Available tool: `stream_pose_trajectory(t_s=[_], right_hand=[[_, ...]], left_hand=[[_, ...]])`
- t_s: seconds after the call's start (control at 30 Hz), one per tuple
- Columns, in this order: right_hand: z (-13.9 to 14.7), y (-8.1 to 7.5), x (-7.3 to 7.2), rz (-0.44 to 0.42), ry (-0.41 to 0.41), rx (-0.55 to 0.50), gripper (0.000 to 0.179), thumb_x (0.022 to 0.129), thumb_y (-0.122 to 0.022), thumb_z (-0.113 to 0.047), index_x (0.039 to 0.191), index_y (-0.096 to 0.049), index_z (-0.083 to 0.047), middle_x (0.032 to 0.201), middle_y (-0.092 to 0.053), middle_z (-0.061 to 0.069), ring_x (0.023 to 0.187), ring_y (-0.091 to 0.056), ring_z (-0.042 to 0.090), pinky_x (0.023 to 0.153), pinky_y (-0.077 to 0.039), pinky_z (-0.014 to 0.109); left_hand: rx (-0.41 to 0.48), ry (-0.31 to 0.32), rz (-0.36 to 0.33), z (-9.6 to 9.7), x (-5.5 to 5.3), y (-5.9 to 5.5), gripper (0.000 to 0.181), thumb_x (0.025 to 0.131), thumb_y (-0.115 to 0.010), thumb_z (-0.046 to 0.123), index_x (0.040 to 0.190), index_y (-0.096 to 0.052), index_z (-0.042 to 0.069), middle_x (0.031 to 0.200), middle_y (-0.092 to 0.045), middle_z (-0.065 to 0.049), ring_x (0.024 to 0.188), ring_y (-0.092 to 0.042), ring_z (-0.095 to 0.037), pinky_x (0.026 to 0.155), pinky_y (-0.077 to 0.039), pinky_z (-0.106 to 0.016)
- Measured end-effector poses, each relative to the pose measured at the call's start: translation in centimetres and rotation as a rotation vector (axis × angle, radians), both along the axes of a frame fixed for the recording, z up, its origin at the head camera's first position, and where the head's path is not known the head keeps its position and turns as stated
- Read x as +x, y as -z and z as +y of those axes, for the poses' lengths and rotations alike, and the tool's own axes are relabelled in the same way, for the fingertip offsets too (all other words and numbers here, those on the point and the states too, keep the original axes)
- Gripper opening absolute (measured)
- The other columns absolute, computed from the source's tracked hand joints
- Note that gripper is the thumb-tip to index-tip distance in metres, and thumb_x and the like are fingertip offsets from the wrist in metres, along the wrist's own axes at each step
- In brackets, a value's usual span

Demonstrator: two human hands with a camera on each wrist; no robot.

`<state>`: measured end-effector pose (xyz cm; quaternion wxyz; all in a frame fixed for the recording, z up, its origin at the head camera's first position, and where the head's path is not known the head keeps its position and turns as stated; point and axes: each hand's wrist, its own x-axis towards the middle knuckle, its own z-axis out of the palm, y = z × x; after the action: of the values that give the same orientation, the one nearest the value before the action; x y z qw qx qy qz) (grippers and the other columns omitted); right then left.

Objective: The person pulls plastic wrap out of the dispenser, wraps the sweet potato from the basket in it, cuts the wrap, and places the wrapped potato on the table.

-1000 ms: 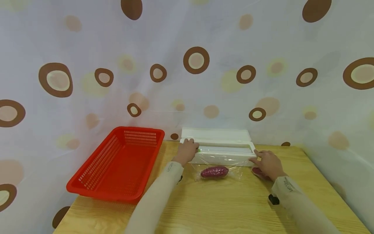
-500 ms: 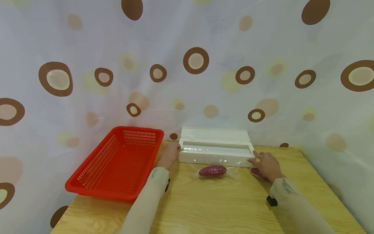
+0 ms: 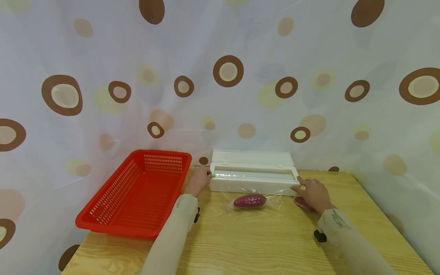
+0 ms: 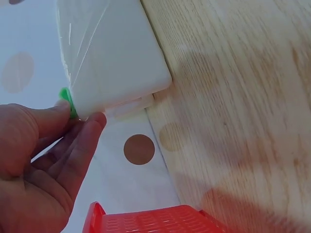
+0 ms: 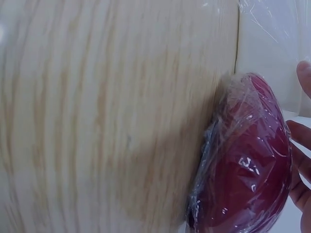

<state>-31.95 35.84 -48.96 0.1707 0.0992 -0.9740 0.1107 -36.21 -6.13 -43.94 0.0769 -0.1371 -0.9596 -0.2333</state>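
Observation:
A white cling film dispenser (image 3: 254, 186) lies at the back of the table with its lid raised, a film roll inside. At its left end, my left hand (image 3: 198, 181) pinches the small green slide cutter (image 4: 68, 101) between thumb and fingers. My right hand (image 3: 313, 194) grips the dispenser's right end, thumb at the front. Clear film (image 3: 275, 201) comes from the dispenser over a purple sweet potato (image 3: 250, 201) in front of it. Under my right hand lies a film-wrapped, purple-red vegetable (image 5: 248, 165), partly hidden by the hand in the head view.
A red plastic basket (image 3: 137, 231) with slotted sides stands left of the dispenser, near my left forearm. Behind the wooden table (image 3: 247, 244) hangs a spotted curtain (image 3: 261, 110), close to the dispenser's raised lid.
My left hand has slid left along the dispenser to its left end, and the green cutter moved with it. My right hand has stayed at the right end.

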Motion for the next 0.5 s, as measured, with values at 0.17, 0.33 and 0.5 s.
stream_pose_trajectory(t_s=[0.17, 0.33, 0.5], right_hand=[[-0.6, -0.1, 0.5, -0.002, 0.002, -0.043, 0.066, 0.091, -0.057, -0.046, 0.13, -0.05, 0.007, 0.104, -0.061, 0.032, 0.092, -0.056, 0.048, 0.078, -0.045, 0.058], [-1.2, -0.4, 0.9, 0.004, 0.012, -0.105, 0.062, 0.09, -0.063, -0.036, 0.131, -0.05, 0.008, 0.088, -0.06, 0.019, 0.076, -0.057, 0.034, 0.07, -0.047, 0.052], [-1.8, -0.9, 0.6, -0.006, 0.011, -0.229, 0.037, 0.09, -0.064, -0.025, 0.112, -0.053, 0.001, 0.077, -0.06, 0.005, 0.063, -0.055, 0.02, 0.065, -0.047, 0.045]], left_hand=[[-0.002, -0.03, -0.046, 0.0, 0.2, -0.2, 0.015, 0.092, -0.062, 0.017, 0.092, -0.071, 0.005, 0.086, -0.066, -0.004, 0.08, -0.058, -0.019, 0.075, -0.049, -0.034], [-0.06, -0.053, -0.054, 0.2, 0.4, -0.4, 0.019, 0.093, -0.059, 0.019, 0.101, -0.071, 0.007, 0.095, -0.068, -0.005, 0.086, -0.061, -0.02, 0.077, -0.05, -0.035], [-0.077, -0.075, -0.073, 0.7, 0.9, -0.8, 0.018, 0.093, -0.057, 0.022, 0.098, -0.066, 0.007, 0.086, -0.064, -0.004, 0.074, -0.056, -0.019, 0.066, -0.048, -0.034]])
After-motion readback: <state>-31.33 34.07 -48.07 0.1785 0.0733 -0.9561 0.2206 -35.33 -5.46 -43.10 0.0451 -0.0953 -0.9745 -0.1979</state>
